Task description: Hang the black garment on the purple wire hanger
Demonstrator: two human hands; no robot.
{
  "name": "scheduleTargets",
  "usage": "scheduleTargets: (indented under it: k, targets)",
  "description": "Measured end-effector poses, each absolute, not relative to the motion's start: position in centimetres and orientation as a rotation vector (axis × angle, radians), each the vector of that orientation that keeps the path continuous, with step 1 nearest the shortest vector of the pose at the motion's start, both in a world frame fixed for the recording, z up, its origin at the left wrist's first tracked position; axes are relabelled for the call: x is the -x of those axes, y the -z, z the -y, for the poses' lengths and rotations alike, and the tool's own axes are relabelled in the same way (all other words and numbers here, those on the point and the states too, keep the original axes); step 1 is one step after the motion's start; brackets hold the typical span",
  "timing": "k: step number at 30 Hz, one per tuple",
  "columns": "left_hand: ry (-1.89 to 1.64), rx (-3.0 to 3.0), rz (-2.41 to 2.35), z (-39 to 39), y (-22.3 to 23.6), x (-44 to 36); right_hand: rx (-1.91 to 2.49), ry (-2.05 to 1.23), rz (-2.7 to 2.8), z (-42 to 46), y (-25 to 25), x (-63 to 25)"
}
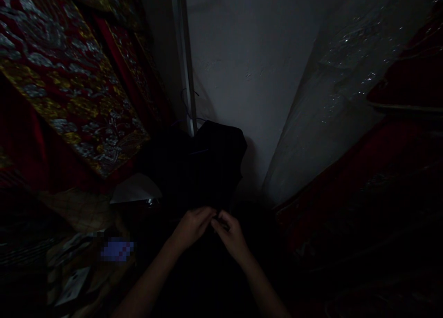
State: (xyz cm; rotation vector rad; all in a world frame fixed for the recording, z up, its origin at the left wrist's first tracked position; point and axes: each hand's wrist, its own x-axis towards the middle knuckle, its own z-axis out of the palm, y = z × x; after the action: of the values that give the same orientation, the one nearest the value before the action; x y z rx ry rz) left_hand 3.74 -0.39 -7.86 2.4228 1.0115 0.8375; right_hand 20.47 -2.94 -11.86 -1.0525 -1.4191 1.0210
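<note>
Because the scene is so dark, I judge each grip mostly by outline. On my feed, the left hand [194,226] and right hand [231,234] come together at the fingertips, both narrowed as if pinching something small; I cannot tell what, if anything, lies between them. Just beyond them sits a black bundle [221,163], probably cloth, in front of the metal pole [188,69], which may help prop it. Bringing the tips so close likely gives fine control. Both forearms slant inward from the lower edge, the right thumb pointing toward the left fingers. Red embroidered cloth [81,103] hangs at the left, apart from the hands.
</note>
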Motion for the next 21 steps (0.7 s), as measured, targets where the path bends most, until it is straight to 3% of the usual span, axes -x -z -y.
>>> scheduleTargets:
  k: [9,14,17,21]
  targets:
    - [-0.829,-2.613,-1.083,-0.8,8.0,-3.8,1.105,-1.103,1.339,2.9,10.5,-20.8]
    - [-0.992,-2.598,-1.161,-2.6,7.3,-3.1,1.099,-1.103,1.392,2.7,10.1,-21.0]
    - [-1.121,-2.55,-1.282,-6.0,3.9,-1.0,1.101,-1.085,1.52,2.8,9.9,-20.9]
    - [-1.362,-2.556,-1.465,-11.8,-4.2,1.9,1.099,-1.131,1.7,3.1,10.5,-21.0]
